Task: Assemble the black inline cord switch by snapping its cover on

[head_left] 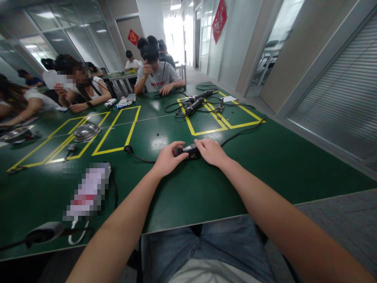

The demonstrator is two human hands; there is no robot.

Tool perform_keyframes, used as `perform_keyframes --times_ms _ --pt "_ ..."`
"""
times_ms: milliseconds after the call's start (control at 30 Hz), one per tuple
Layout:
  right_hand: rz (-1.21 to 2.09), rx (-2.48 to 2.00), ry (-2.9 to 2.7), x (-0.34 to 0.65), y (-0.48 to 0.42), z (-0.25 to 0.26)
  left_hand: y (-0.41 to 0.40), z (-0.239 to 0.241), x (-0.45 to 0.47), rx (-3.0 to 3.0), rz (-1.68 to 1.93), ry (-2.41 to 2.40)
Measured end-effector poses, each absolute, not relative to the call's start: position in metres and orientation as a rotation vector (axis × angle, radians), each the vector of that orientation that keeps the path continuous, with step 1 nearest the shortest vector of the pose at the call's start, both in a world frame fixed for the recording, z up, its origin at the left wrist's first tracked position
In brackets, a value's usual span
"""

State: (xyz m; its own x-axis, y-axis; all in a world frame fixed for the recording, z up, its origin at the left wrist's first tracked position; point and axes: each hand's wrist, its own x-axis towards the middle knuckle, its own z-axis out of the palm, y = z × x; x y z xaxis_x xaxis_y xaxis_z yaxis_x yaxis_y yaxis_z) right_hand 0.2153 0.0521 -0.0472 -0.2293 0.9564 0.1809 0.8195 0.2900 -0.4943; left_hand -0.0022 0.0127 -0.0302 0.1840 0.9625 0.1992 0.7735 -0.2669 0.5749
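Note:
A small black power adapter (190, 149) with a pale label on top lies on the green table in front of me. My left hand (168, 158) grips its left end, with thumb and fingers curved around it. At the other end, the fingers of my right hand (212, 151) are closed over the adapter and hide that part. One black cable runs left to a round plug (129, 149) lying on the table. Another black cable (241, 133) leads from the right side toward the far right of the table.
Black handheld tools (194, 106) with tangled cables lie beyond my hands among yellow tape outlines (206, 131). A shiny metal dish (86, 132) sits left. Nearer are a blurred-out phone (90, 190) and a white cable loop (78, 234). Several people sit across the table, one in grey (157, 76).

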Motion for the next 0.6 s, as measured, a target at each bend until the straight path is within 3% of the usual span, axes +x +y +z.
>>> perform_keyframes --times_ms 267,600 --pt "0.407 -1.607 -2.092 0.221 0.056 -0.048 0.024 -0.032 -0.022 1.940 0.789 2.101" --pt "0.251 -1.767 -2.102 0.220 0.051 -0.046 0.011 -0.017 -0.014 2.221 0.541 2.045"
